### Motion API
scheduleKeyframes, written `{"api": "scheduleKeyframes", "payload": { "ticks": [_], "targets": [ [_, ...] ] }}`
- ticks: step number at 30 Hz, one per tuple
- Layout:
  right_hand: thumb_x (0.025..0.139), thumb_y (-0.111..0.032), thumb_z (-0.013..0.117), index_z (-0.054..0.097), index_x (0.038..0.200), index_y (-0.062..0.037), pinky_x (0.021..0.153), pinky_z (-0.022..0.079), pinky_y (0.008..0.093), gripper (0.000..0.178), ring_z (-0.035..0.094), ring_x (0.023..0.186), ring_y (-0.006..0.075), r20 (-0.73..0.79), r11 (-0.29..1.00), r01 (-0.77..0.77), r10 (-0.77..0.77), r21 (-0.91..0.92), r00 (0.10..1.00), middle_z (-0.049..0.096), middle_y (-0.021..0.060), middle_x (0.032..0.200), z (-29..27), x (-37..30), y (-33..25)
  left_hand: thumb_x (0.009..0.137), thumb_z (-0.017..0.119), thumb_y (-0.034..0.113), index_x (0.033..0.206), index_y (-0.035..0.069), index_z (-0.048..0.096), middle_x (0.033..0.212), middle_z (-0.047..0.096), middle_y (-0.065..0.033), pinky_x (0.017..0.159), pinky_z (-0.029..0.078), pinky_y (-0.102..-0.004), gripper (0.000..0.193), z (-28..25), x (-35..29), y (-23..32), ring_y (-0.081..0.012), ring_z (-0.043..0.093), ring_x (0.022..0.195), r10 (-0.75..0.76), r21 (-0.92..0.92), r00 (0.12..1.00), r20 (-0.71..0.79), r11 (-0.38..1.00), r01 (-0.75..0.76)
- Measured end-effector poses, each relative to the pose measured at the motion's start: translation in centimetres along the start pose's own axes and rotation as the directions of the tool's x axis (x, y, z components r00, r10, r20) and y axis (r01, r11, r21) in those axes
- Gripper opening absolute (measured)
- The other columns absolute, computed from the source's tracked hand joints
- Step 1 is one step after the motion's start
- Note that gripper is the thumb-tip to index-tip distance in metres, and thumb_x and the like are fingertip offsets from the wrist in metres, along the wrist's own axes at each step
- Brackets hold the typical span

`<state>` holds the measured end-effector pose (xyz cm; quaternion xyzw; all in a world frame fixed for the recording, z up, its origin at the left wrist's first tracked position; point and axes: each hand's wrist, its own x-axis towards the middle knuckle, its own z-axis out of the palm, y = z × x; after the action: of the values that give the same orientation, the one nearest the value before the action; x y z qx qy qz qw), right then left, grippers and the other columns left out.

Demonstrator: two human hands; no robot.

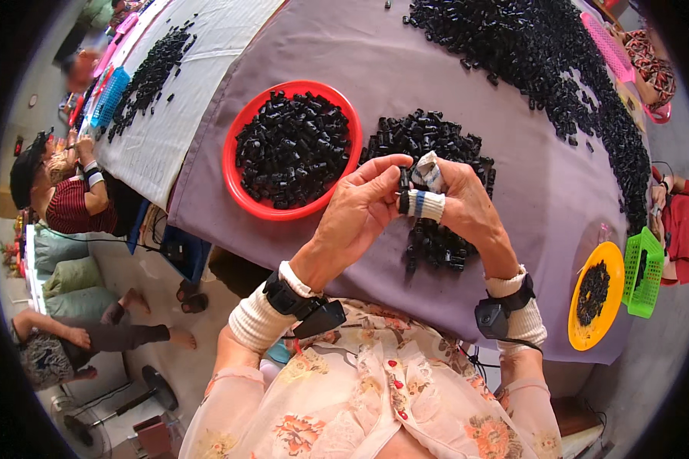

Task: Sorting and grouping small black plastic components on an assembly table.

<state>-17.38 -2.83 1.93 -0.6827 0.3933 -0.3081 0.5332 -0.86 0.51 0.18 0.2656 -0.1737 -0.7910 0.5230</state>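
Note:
My left hand pinches a small black cylindrical piece between thumb and fingers, held upright over the table. My right hand is closed against the same piece from the other side. White knitted covers, one with a blue stripe, wrap fingers of that hand, and they partly hide its grip. Under and behind both hands lies a heap of similar black pieces. A round red basin full of such pieces stands just left of my left hand.
A larger black heap spreads along the far right. At right stand a yellow tray holding black bits and a green basket. A purple cloth covers the table. Other people sit around, one at the left.

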Motion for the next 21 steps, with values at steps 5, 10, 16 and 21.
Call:
{"api": "scheduleKeyframes", "payload": {
  "ticks": [5,10,16,21],
  "targets": [
    [0.068,-0.022,0.071,0.056,0.074,-0.0023,0.046,0.037,0.0244,0.026,0.046,0.05,0.0069,-0.055,0.999,0.027,-0.029,-0.036,0.998,0.051,-0.0006,0.057,0.0,0.6,0.5,0.089,0.052,0.01,0.106,-0.001,0.055,0.093,0.06,-0.0058,0.076,0.048,-0.0277,0.021,0.7,0.2,0.7,-0.0114,0.058,0.083,0.016,0.056,1.0,-0.024,0.998,-0.014],
    [0.066,-0.021,0.071,0.055,0.076,-0.0001,0.049,0.038,0.0265,0.029,0.045,0.053,0.0093,-0.073,0.992,0.015,-0.024,-0.124,0.997,0.052,0.0029,0.058,0.1,0.6,-0.1,0.086,0.055,0.006,0.105,-0.001,0.056,0.091,0.062,-0.0073,0.077,0.049,-0.0278,0.021,-0.2,0.3,1.1,-0.0119,0.06,0.082,0.032,0.094,0.999,0.009,0.995,-0.033],
    [0.066,-0.022,0.072,0.055,0.077,-0.0007,0.052,0.038,0.0268,0.029,0.045,0.055,0.0103,-0.078,0.994,0.003,-0.012,-0.113,0.997,0.051,0.0032,0.06,0.4,0.8,0.1,0.086,0.054,0.008,0.104,-0.001,0.057,0.086,0.062,-0.0051,0.074,0.048,-0.0258,0.02,-0.4,0.4,1.0,-0.0107,0.059,0.078,0.048,0.059,0.999,-0.005,0.997,-0.047],
    [0.068,-0.023,0.071,0.054,0.077,-0.0013,0.051,0.038,0.0269,0.029,0.044,0.055,0.0099,-0.086,0.994,0.026,-0.035,-0.108,0.996,0.051,0.0031,0.059,0.7,1.0,-0.4,0.088,0.053,0.01,0.108,-0.001,0.056,0.087,0.062,-0.005,0.075,0.049,-0.0258,0.022,-0.6,0.2,1.4,-0.0106,0.059,0.079,0.05,0.044,0.998,0.039,0.998,-0.051]
  ]
}}
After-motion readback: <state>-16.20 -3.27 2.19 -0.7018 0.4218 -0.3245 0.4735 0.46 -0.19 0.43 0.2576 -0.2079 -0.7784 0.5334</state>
